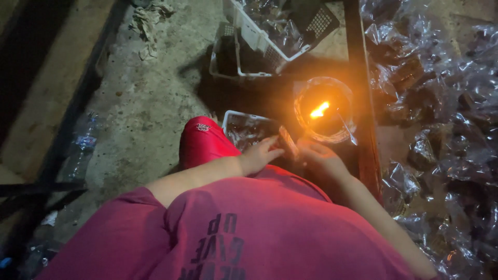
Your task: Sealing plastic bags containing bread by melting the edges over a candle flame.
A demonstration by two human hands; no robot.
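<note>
flame (319,110) burns in the round glass bowl (306,129), and everything sits around that bowl. just left of it, touching its rim side, a small clear-wrapped packet (288,142) is pinched at its lower end by the left hand (259,154), fingers narrow on it. packet looks light, thin, crinkly and slippery, best held by the edges. right hand (317,155) curls below the bowl; its grip i cannot tell. both forearms angle inward over the lap.

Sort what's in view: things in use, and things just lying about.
In use: left hand and right hand holding a small packet; lit flame in a bowl.
Lying about: white baskets, plastic bottle, crumpled rag, heap of clear bags.
</note>
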